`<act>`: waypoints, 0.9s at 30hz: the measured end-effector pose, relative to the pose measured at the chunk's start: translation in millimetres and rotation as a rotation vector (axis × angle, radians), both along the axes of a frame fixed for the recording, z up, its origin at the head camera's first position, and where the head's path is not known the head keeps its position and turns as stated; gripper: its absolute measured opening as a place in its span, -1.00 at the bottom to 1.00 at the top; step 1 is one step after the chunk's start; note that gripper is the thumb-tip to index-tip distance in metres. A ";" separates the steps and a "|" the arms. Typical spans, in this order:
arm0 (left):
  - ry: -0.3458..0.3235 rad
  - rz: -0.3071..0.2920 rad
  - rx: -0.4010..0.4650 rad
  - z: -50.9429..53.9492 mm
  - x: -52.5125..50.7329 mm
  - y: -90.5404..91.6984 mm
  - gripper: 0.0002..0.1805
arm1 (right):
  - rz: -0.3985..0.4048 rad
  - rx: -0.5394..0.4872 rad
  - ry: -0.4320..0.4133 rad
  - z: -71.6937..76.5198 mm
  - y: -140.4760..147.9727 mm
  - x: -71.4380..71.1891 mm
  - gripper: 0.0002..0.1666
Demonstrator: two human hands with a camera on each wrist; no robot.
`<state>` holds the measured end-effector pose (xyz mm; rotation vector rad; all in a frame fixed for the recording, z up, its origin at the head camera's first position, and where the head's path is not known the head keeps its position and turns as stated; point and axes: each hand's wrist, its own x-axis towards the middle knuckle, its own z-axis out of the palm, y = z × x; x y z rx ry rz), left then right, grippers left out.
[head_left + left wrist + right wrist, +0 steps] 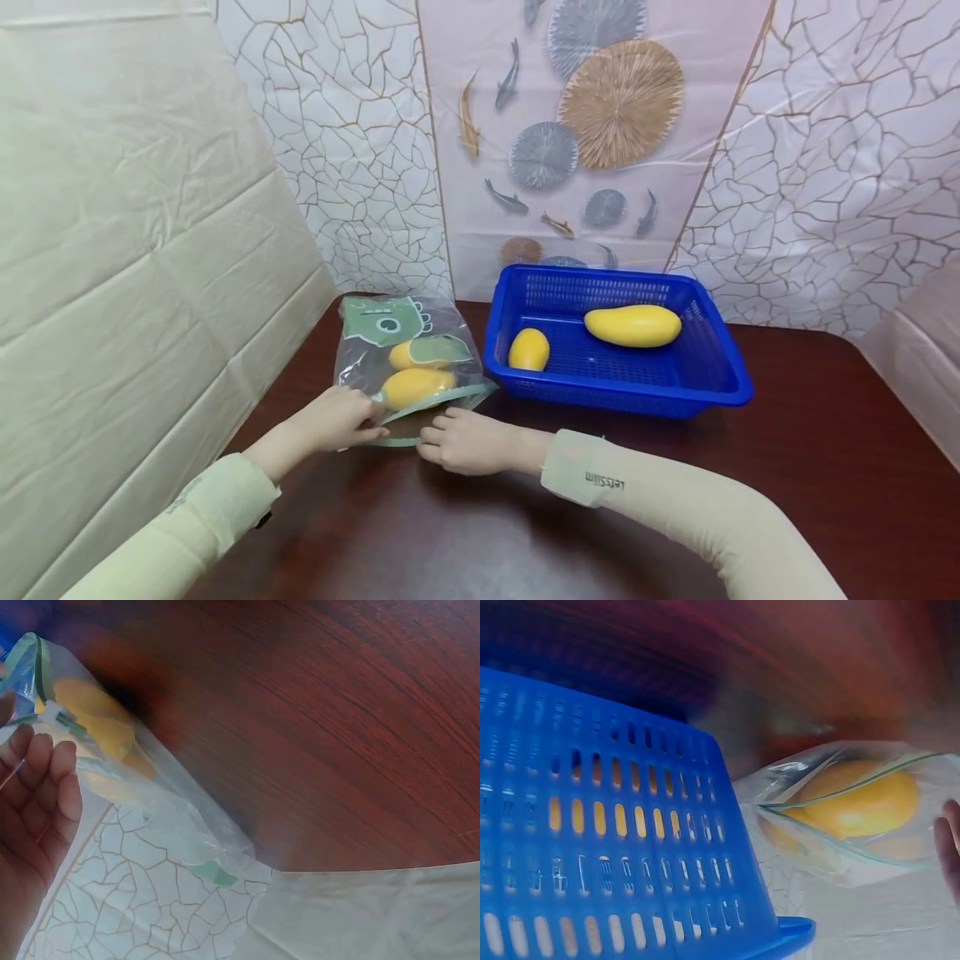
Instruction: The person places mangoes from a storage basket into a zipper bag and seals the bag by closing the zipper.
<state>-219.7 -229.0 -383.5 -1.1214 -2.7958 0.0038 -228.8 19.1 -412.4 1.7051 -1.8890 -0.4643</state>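
A clear zip bag with a green cartoon print lies on the table, its green-edged mouth parted toward me. Inside it are two mangoes, the nearer mango close to the mouth and another mango behind it. My left hand pinches the left end of the bag's mouth, near the zip slider. Fingers of my right hand are curled at the near rim, on the mouth's right side; their exact contact is partly hidden. Only fingertips show in the right wrist view.
A blue plastic basket stands right of the bag, close to its corner. In it lie a large long mango and a smaller mango. The dark red wooden table meets patterned cloth walls behind and at the left.
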 end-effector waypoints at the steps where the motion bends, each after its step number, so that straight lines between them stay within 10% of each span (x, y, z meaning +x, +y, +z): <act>1: 0.001 -0.003 -0.007 -0.2 0.3 -0.9 -0.61 | 0.031 -0.007 -0.001 0.7 2.3 1.9 -0.74; 27: -0.054 -0.069 0.001 0.5 -6.5 14.7 -0.54 | 0.083 -0.133 -0.043 17.0 53.2 6.5 -0.91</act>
